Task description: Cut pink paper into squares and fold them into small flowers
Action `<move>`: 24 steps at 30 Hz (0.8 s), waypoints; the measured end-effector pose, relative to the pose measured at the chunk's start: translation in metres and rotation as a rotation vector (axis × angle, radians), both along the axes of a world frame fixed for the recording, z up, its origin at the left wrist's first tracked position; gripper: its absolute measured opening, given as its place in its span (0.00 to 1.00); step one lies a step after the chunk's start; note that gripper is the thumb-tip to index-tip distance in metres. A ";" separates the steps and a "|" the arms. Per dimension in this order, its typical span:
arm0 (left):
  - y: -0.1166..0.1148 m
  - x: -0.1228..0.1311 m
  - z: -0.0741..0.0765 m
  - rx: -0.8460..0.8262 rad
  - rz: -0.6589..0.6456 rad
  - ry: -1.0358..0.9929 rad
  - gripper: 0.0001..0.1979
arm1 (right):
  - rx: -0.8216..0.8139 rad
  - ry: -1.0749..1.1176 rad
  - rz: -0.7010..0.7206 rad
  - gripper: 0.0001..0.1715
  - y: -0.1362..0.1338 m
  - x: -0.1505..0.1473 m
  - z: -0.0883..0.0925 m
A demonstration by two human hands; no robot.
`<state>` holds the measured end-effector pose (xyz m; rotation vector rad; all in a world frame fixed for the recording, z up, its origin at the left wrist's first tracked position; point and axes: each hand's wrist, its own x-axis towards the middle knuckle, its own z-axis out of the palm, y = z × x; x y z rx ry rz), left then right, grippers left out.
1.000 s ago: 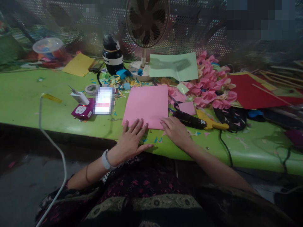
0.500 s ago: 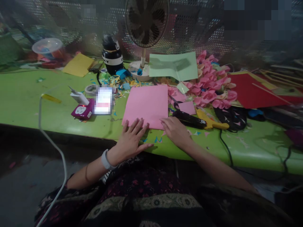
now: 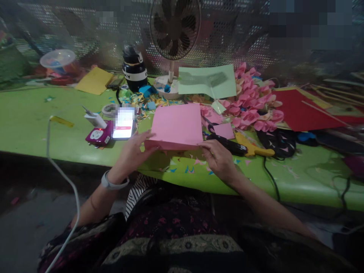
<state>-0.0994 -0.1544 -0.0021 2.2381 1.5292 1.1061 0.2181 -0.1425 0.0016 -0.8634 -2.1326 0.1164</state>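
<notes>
Both hands pinch the pink paper's (image 3: 176,125) raised near edge.

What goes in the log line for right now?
left hand: holds pink paper, near-left corner | right hand: holds near-right corner | near edge: lifted

Fan (image 3: 174,28) at back w/ black bottle (image 3: 134,68) beside; glue gun (image 3: 248,145) nr paper flowers (image 3: 250,102).

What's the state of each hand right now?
Left hand: shut on pink paper, near left corner.
Right hand: shut on pink paper, near right corner; that edge is raised off the table.
</notes>
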 end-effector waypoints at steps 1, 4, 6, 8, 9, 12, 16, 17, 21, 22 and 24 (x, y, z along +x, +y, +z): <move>0.003 -0.004 0.002 -0.044 -0.043 -0.085 0.15 | 0.008 0.026 0.005 0.12 0.000 0.000 0.003; 0.008 -0.011 0.011 -0.129 -0.091 -0.308 0.12 | 0.004 0.122 -0.022 0.14 0.002 0.001 0.008; 0.009 -0.011 0.018 -0.125 -0.068 -0.410 0.13 | -0.036 0.190 -0.053 0.23 0.004 0.002 0.009; 0.008 -0.011 0.025 -0.093 -0.046 -0.475 0.14 | -0.092 0.254 -0.067 0.34 0.005 0.002 0.007; 0.008 -0.011 0.027 -0.072 -0.037 -0.495 0.14 | -0.107 0.285 -0.066 0.37 0.005 0.001 0.007; 0.004 -0.013 0.029 -0.015 -0.015 -0.513 0.13 | -0.067 0.344 -0.056 0.42 0.002 -0.001 0.003; 0.001 -0.017 0.022 -0.011 -0.043 -0.514 0.11 | 0.042 0.299 -0.017 0.45 -0.006 -0.001 -0.005; 0.001 -0.017 0.020 -0.018 -0.053 -0.525 0.12 | 0.067 0.289 -0.005 0.46 -0.008 -0.001 -0.007; -0.001 -0.017 0.014 -0.062 -0.028 -0.545 0.16 | 0.064 0.291 0.003 0.48 -0.016 -0.002 -0.011; -0.001 -0.017 0.013 -0.072 -0.013 -0.533 0.16 | 0.035 0.289 -0.009 0.48 -0.018 -0.002 -0.011; -0.003 -0.017 0.013 -0.082 0.007 -0.499 0.16 | -0.034 0.269 -0.037 0.48 -0.021 -0.002 -0.011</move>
